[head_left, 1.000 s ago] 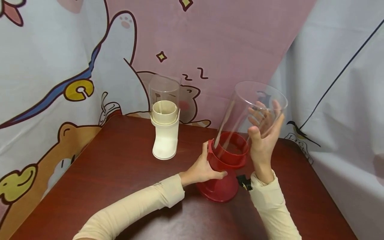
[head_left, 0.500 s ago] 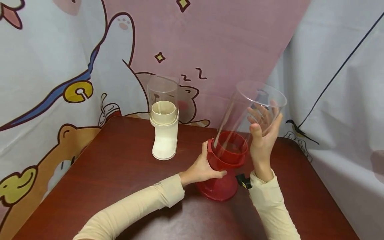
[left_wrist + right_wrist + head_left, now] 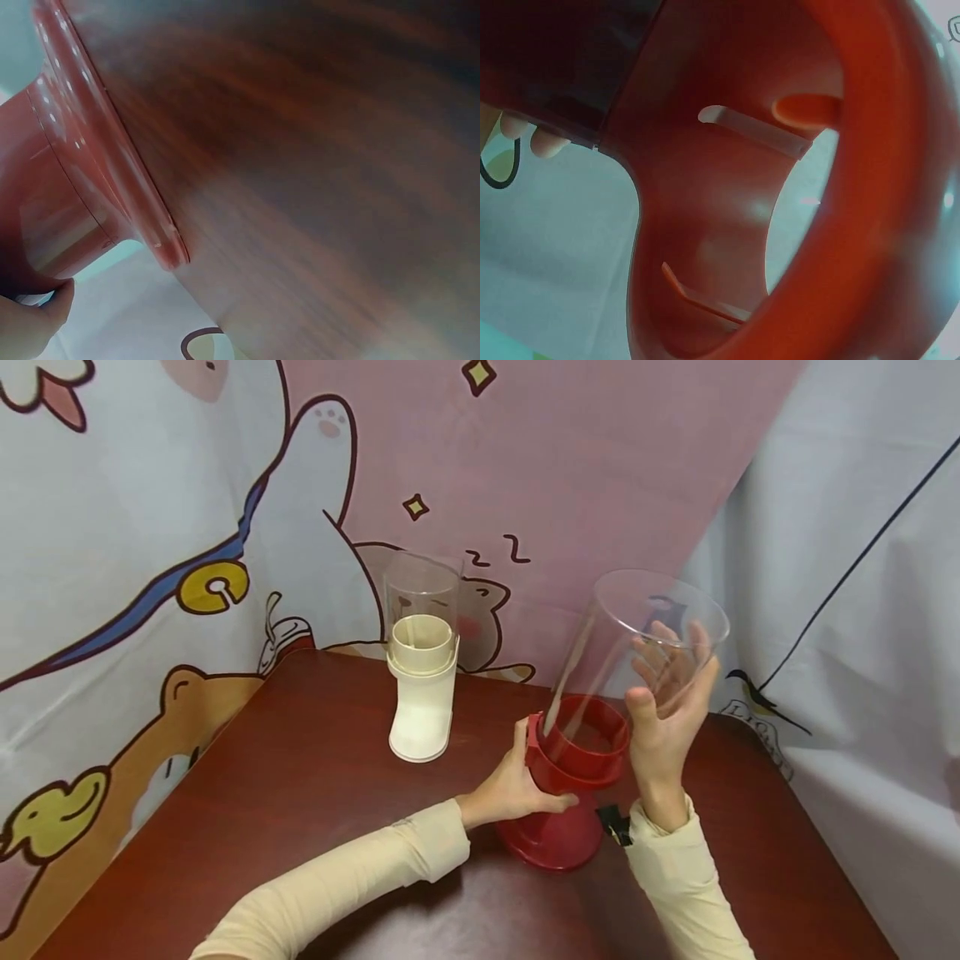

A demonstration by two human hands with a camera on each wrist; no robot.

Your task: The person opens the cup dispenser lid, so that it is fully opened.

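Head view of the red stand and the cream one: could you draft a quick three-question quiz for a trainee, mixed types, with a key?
1. Multiple choice: what does the left hand grip?
a) the right sleeve
b) the red stand
c) the backdrop
2. True or false: the cream stand is apart from both hands.
3. Fill in: part of the right hand shows through the ____ rising from the red stand.

Key:
1. b
2. True
3. clear tube
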